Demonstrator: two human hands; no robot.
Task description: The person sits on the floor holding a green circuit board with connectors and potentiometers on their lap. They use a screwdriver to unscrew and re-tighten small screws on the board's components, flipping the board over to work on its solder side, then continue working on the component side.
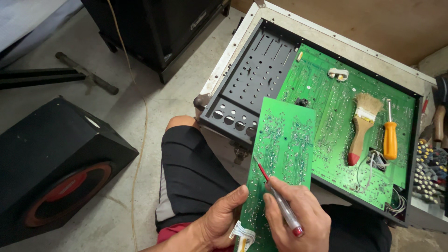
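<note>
My left hand (219, 219) grips the lower left edge of a long green circuit board (282, 135), solder side up, held over my lap. A white connector (242, 233) hangs at the board's lower end by my left thumb. My right hand (298, 219) holds a slim tool (280, 200) with a clear barrel and a red tip; its point rests on the board's middle. Behind lies an open black equipment chassis (247, 79) with a large green board (345, 126) inside.
A wooden paintbrush (361, 128) and an orange-handled screwdriver (389, 133) lie on the large board. A black speaker box (51, 163) with a red-ringed cone sits on the concrete floor at left. Several tools fill a holder (431, 168) at the right edge. Another dark cabinet (163, 28) stands at the top.
</note>
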